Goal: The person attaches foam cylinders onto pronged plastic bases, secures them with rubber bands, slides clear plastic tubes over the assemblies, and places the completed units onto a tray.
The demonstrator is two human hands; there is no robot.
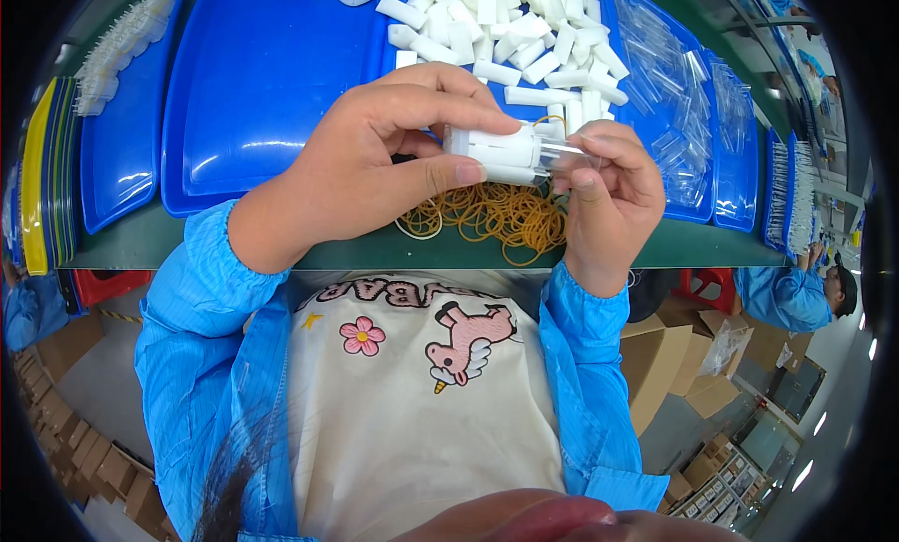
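Observation:
Above the near edge of the table, my left hand [375, 149] is wrapped round a bundle of white foam blocks [503, 153], thumb below and fingers on top. Clear plastic pieces [551, 154] stick out of the bundle's right end. My right hand [613, 191] pinches the ends of these clear pieces between thumb and fingers. A thin tan rubber band [552, 119] shows as a loop just behind the bundle; whether it goes round it is hidden. Directly under the hands lies a heap of tan rubber bands [506, 219] on the green table.
Behind the hands, loose white foam blocks [524, 36] fill a blue tray. Another blue tray [272, 93] stands left. Clear plastic parts [670, 93] lie in trays at right. Stacked trays [42, 177] rise at far left. Another person [796, 294] works at far right, near cardboard boxes [655, 364].

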